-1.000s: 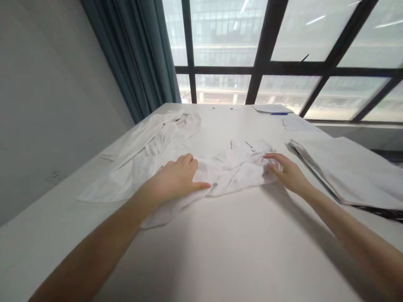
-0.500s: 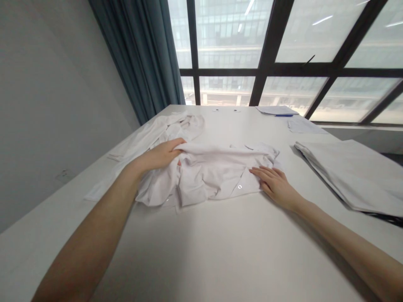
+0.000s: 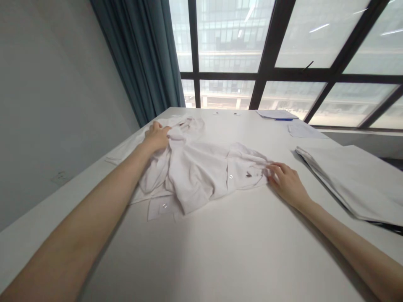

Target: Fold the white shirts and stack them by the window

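A crumpled white shirt [image 3: 201, 167] lies across the white table [image 3: 220, 251], with folds along its body. My left hand [image 3: 156, 136] grips its fabric near the upper left, fingers closed around a bunched edge. At the right end of a sleeve, my right hand [image 3: 286, 182] pinches the edge between thumb and fingers. A button [image 3: 231, 176] and a small dark gap show on this sleeve. Another button sits on a flat flap [image 3: 160, 208] at the near left. Part of the shirt is hidden behind my left forearm.
A folded white cloth or bag [image 3: 352, 180] lies at the right. Papers [image 3: 277, 114] and a blue pen [image 3: 283, 119] rest near the far right edge. A teal curtain [image 3: 145, 54], a grey wall [image 3: 56, 105] and a window stand beyond the table.
My left hand has moved away and to the left, pulling the fabric with it. My right hand has shifted slightly right and now pinches the sleeve end. The sleeve is more spread out.
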Demonstrator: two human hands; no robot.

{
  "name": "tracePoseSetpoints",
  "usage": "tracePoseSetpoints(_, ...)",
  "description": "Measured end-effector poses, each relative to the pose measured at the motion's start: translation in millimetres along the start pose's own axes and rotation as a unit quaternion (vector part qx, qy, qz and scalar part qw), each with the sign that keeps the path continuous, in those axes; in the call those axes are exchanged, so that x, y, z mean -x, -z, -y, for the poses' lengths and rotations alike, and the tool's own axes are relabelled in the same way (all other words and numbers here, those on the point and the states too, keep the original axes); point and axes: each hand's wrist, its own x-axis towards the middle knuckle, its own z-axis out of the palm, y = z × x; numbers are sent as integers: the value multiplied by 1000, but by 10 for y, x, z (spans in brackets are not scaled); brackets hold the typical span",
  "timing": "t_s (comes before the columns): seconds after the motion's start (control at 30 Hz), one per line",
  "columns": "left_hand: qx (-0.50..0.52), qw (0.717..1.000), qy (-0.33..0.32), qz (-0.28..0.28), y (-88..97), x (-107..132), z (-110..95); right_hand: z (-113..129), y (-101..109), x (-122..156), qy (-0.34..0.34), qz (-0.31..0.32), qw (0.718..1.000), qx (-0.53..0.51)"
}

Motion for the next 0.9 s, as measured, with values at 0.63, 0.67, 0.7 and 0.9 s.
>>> tracePoseSetpoints(0.63, -70, 959, -236, 137, -107, 1555, -871, -302, 79, -307, -234, -82, 814, -526)
tracePoseSetpoints(0.67, -64, 966, -213, 133, -75, 1472, -834, -375, 66, -344, -247, -99, 814, -517)
tracePoseSetpoints(0.7, -52, 973, -185, 125, -36, 1386, -796, -449, 45, -375, -264, -114, 815, -503)
tracePoseSetpoints(0.9, 54, 998, -19, 26, 86, 882, -475, -654, -31, -386, -329, -185, 840, -388)
